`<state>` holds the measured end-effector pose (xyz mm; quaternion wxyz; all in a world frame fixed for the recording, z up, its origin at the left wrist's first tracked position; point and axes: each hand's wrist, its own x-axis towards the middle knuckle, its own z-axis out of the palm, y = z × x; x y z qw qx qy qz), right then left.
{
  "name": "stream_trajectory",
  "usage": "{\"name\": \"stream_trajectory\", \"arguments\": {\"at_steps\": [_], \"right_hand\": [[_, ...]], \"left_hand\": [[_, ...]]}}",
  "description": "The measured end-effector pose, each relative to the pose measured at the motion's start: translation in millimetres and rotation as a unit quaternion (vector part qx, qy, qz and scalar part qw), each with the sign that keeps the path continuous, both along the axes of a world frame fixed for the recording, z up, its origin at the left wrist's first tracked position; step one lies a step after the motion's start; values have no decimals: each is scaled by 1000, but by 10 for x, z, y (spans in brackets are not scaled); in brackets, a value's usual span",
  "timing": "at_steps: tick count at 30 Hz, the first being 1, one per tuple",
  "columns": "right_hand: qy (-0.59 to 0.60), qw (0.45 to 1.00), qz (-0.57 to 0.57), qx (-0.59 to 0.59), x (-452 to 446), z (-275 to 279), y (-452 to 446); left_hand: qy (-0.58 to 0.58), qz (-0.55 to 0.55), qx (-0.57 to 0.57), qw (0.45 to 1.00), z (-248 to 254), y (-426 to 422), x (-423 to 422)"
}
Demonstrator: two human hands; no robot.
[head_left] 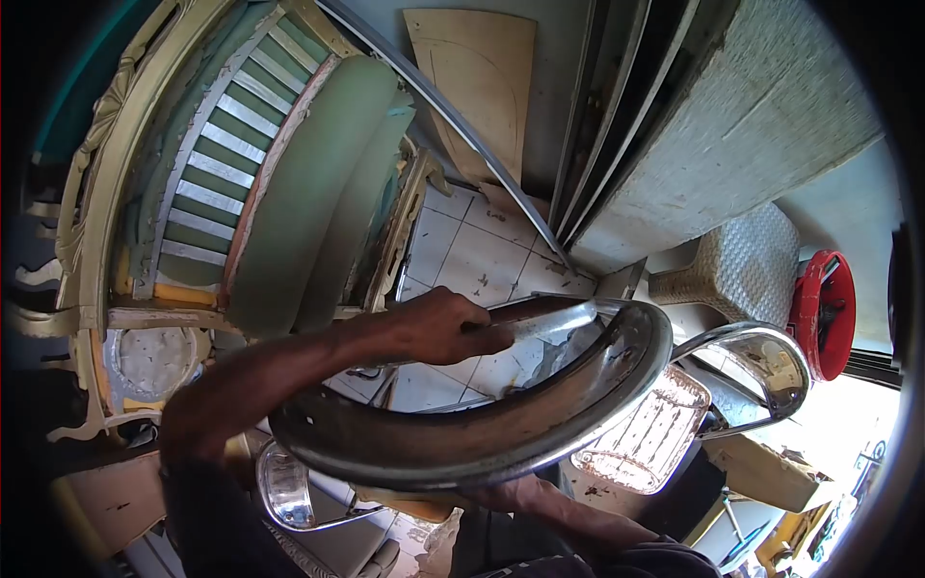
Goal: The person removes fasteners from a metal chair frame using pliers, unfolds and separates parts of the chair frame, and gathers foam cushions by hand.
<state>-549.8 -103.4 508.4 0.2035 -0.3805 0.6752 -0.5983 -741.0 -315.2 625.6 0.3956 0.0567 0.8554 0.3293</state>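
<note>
A large crescent-shaped metal frame [472, 448], brown and worn inside with a shiny chrome rim, spans the middle of the view; it looks like a chair back. Above its hollow, my left hand [448, 328] is closed around a flat piece with a silvery edge [554, 320]. Whether that piece belongs to the frame, I cannot tell. From below, my right hand [520, 493] holds the frame's near rim, its fingers mostly hidden. Just right of the frame lies a worn, light-coloured chair seat [646, 433], beside a chrome chair back [756, 371].
A carved sofa frame [116, 193] with green foam [308, 193] and webbing stands at left. A metal bar [453, 135] leans diagonally before a board [482, 77]. At right are a wrapped stool [742, 265] and a red bucket [824, 313]. White tiles [482, 260] cover the floor.
</note>
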Motion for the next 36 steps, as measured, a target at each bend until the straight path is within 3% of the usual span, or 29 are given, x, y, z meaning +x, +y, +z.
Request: {"name": "stream_trajectory", "arguments": {"at_steps": [2, 4, 6, 8, 11, 15, 18, 20, 22, 24, 26, 28, 30, 31, 32, 34, 36], "right_hand": [[-139, 989, -16, -40, -518, 684, -145], [-340, 940, 19, 18, -868, 1004, -247], [-332, 941, 32, 51, -1034, 974, -392], [-355, 930, -37, -86, -1122, 1008, -664], [-415, 905, 4, -96, -1581, 1037, -854], [-280, 956, 5, -82, -1995, 899, -1057], [-288, 956, 4, -46, -2279, 842, -1038], [-319, 948, -13, 16, -2511, 719, -988], [-231, 970, -72, -11, -2688, 683, -946], [-244, 964, -99, -26, -2789, 748, -873], [-253, 959, -117, -45, -2973, 773, -865], [-293, 944, -155, -6, -3223, 654, -850], [-247, 953, -177, 3, -3469, 438, -835], [-242, 951, -195, 1, -3509, 529, -801], [-243, 951, -192, 0, -3501, 597, -813], [-283, 938, -197, 29, -3503, 711, -870], [-267, 946, -184, 21, -3516, 668, -877]], "left_hand": [[-59, -105, -34, 992, 39, -1, -203], [-88, -196, -128, 968, 218, 14, -537], [-88, -203, -146, 964, 300, -33, -786], [-110, -230, -195, 947, 427, 36, -1045], [-153, -244, -245, 926, 550, 72, -1442], [-195, -184, -235, 934, 549, 31, -1764], [-253, -205, -237, 915, 356, 99, -2088], [-222, -180, -234, 929, 291, 137, -2123], [-245, -133, -178, 944, 272, 198, -2353], [-226, -144, -175, 947, 258, 313, -2516], [-148, -178, -233, 945, 427, 455, -2716], [-78, -100, -265, 956, 625, 500, -2923], [66, -129, -265, 953, 1155, 589, -2610], [305, -90, -190, 929, 1083, 422, -2501], [304, -89, -193, 929, 1010, 307, -2396], [532, -10, -146, 834, 963, 215, -2020], [594, 16, -129, 794, 692, 86, -1857]]}}
